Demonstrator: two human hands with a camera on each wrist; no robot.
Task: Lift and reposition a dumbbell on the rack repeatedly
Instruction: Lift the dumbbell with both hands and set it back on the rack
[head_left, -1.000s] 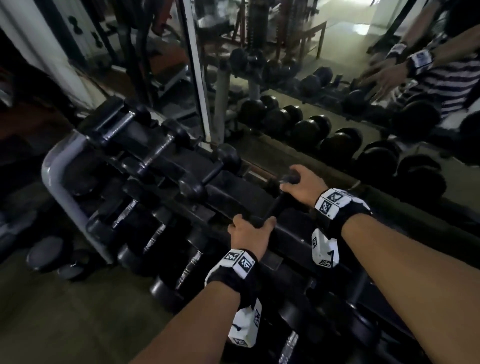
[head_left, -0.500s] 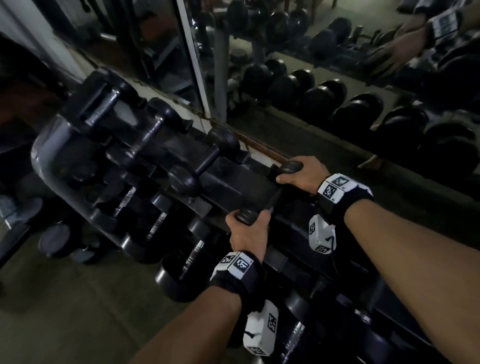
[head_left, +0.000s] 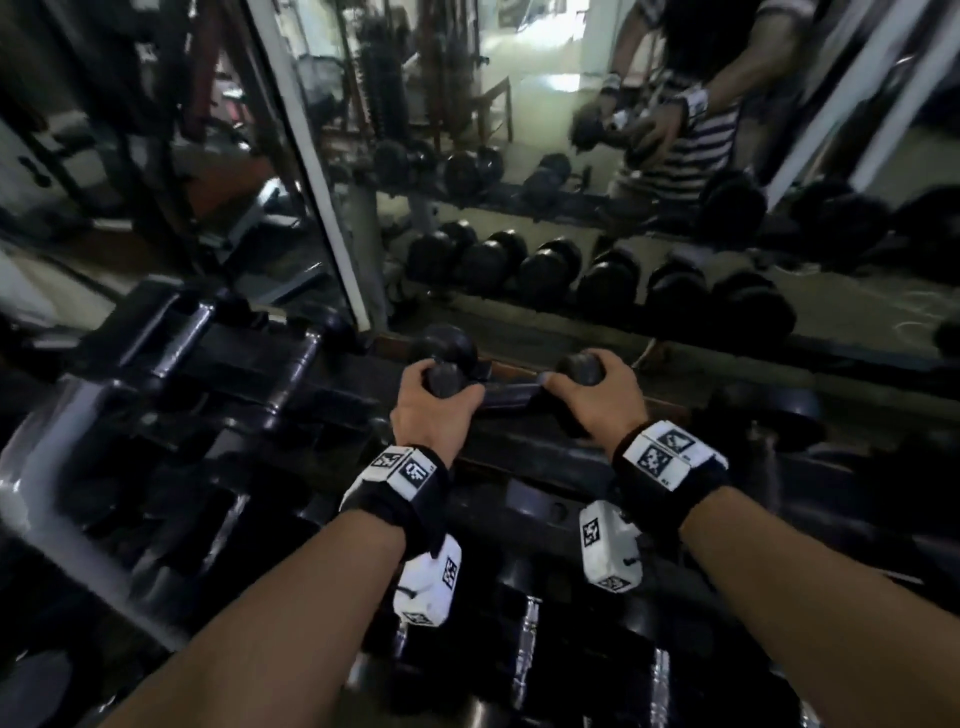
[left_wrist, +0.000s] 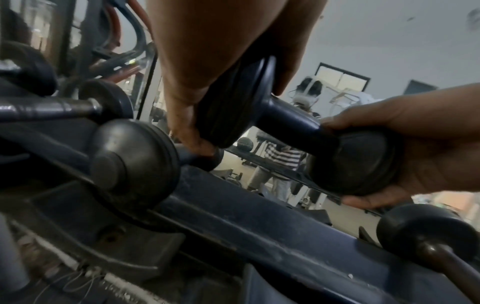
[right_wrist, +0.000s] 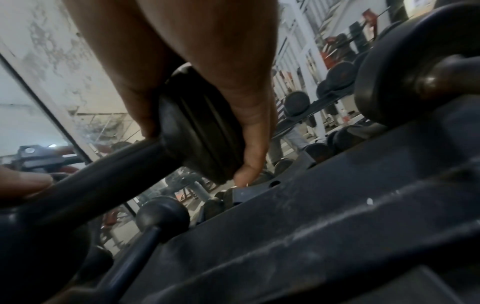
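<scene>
A small black dumbbell (head_left: 506, 397) hangs crosswise just above the top tier of the dark rack (head_left: 519, 457). My left hand (head_left: 426, 405) grips its left head (left_wrist: 233, 102) from above, fingers curled round the disc. My right hand (head_left: 602, 400) grips the right head (right_wrist: 202, 123) the same way. The bare handle (left_wrist: 288, 115) spans the gap between both hands. In the left wrist view the dumbbell is clear of the rack rail (left_wrist: 259, 226), and my right hand (left_wrist: 428, 148) cups the far head. In the right wrist view a left fingertip (right_wrist: 23, 183) shows at the edge.
Another small dumbbell (head_left: 449, 343) lies right behind my left hand, and one more (head_left: 779, 410) sits to the right on the top tier. Bigger dumbbells with chrome handles (head_left: 530, 623) fill the lower tiers. A wall mirror (head_left: 571, 208) stands close behind the rack.
The dumbbell lay front to back on the top tier with a hand on each head. It has since come off the rail and turned crosswise. The head view has swung right.
</scene>
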